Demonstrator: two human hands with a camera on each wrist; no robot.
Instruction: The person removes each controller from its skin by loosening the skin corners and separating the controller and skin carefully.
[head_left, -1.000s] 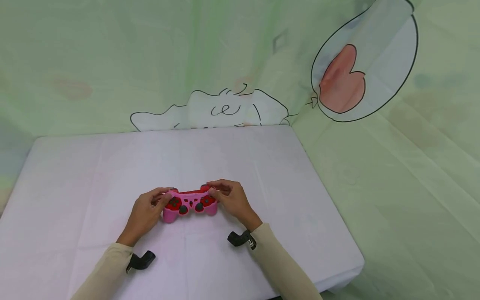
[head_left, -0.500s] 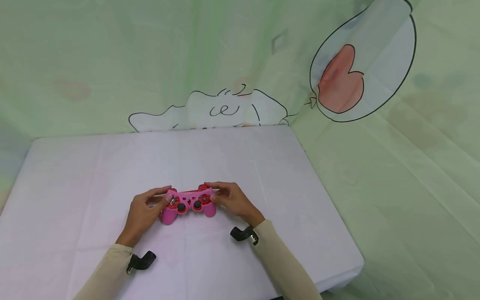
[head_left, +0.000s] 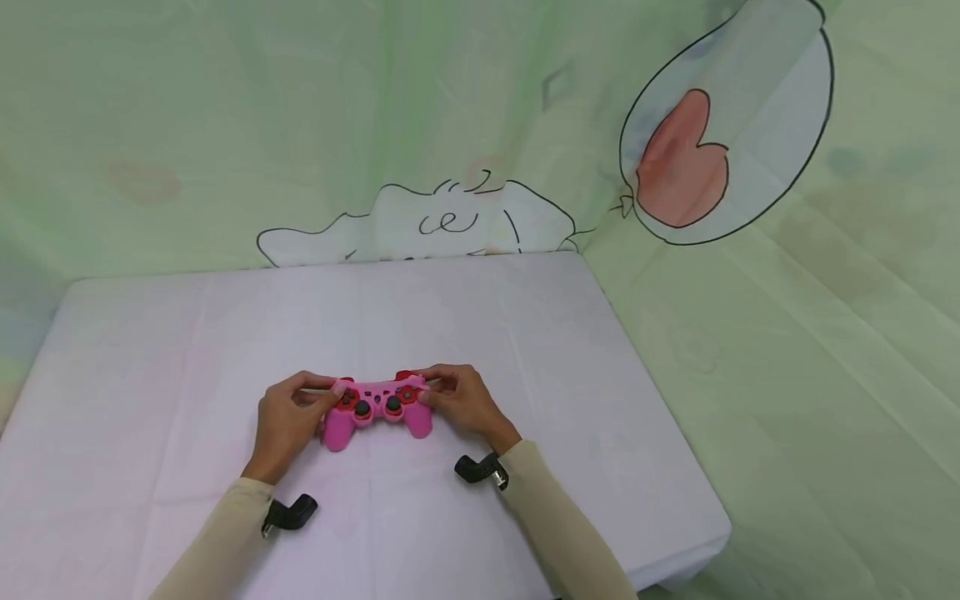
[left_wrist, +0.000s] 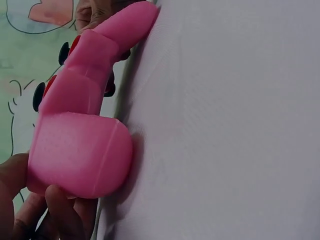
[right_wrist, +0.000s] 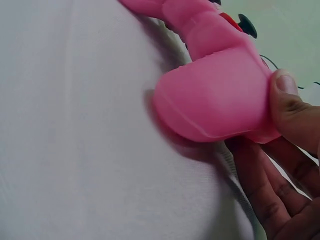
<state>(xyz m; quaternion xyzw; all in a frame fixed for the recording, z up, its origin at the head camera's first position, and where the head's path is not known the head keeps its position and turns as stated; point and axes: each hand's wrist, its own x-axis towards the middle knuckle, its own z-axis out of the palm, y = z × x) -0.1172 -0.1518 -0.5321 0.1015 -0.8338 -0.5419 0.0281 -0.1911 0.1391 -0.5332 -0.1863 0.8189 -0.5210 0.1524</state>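
White table [head_left: 187, 350], pink controller [head_left: 377, 408] between both hands' fingers [head_left: 437, 377]

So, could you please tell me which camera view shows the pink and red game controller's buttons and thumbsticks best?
The head view: the pink and red game controller faces up whole, between the left hand and right hand. Both wrist views show mostly one pink grip edge-on, thumbsticks only in profile.

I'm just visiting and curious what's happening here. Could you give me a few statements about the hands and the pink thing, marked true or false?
1. Both hands hold the pink game controller. True.
2. The controller is lifted high above the white table. False: its grips rest on the table.
3. The left hand holds the controller's left end, the right hand its right end. True.
4. The controller's sticks are white. False: they are dark.
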